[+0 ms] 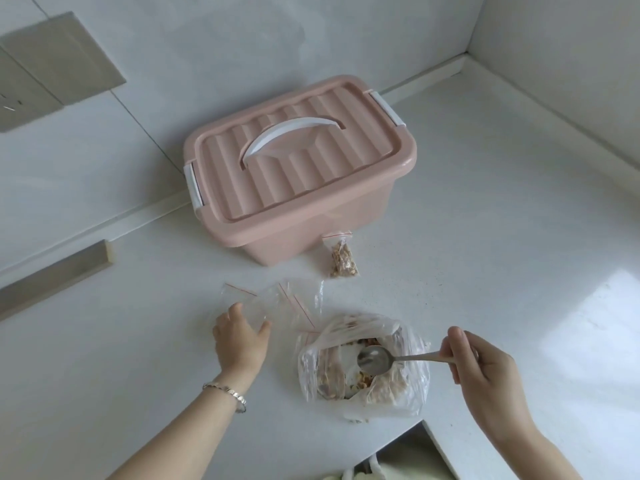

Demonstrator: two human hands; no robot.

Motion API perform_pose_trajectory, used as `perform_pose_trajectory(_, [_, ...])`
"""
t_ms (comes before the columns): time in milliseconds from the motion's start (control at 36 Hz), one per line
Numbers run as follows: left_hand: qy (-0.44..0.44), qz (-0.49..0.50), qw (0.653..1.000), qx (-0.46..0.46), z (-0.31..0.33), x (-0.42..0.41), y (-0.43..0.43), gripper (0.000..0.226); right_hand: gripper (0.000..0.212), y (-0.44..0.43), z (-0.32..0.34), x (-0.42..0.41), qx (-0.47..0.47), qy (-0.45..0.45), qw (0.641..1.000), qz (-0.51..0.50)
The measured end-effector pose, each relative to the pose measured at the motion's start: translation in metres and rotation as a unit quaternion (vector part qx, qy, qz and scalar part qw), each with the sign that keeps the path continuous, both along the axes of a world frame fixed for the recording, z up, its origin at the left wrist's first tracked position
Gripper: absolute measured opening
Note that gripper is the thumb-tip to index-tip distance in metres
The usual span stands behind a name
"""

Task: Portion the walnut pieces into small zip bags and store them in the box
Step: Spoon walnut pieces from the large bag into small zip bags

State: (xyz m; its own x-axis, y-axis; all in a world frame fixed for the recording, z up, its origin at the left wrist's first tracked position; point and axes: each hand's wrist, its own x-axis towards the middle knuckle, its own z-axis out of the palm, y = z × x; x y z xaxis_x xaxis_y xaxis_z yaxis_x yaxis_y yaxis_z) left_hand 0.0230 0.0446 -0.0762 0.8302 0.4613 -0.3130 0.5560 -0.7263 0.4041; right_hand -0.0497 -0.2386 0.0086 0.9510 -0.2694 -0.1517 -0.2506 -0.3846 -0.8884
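White counter, box, zip bags, spoon

1 box, 1 spoon, 1 filled bag.
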Motion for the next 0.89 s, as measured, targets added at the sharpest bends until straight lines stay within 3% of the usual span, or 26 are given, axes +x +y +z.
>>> perform_pose_trajectory(278, [-0.033,0.074,0.989,-0.124,0.001,-0.002,0.006,0.043,0.051,0.012,0.004,-0.007,-0.031,-0.040,0.998,0.043])
perform_pose_trajectory(528, [-0.174,0.102,0.958,-0.206,0.017,-0.012,0.007,0.015,0.064,0.016,0.024,-0.003,0.044,-0.082,0.996,0.005])
perform_pose_trajectory(667, [-0.225,0.095,0.947,-0.210,0.022,-0.019,0.015,0.013,0.064,0.022,0.036,-0.001,0.112,-0.052,0.992,0.031])
perform_pose_trajectory(750, [-0.211,0.078,0.953,-0.201,0.024,-0.023,0.016,0.022,0.068,0.025,0.040,0.001,0.098,-0.065,0.992,0.042])
perform_pose_trajectory(806, [-0.193,0.063,0.959,-0.197,0.026,-0.025,0.015,0.015,0.072,0.026,0.040,0.001,0.103,-0.076,0.991,0.040])
perform_pose_trajectory(889, [-0.198,0.049,0.963,-0.174,0.027,-0.029,0.017,0.011,0.062,0.027,0.044,0.001,0.099,-0.090,0.991,0.012])
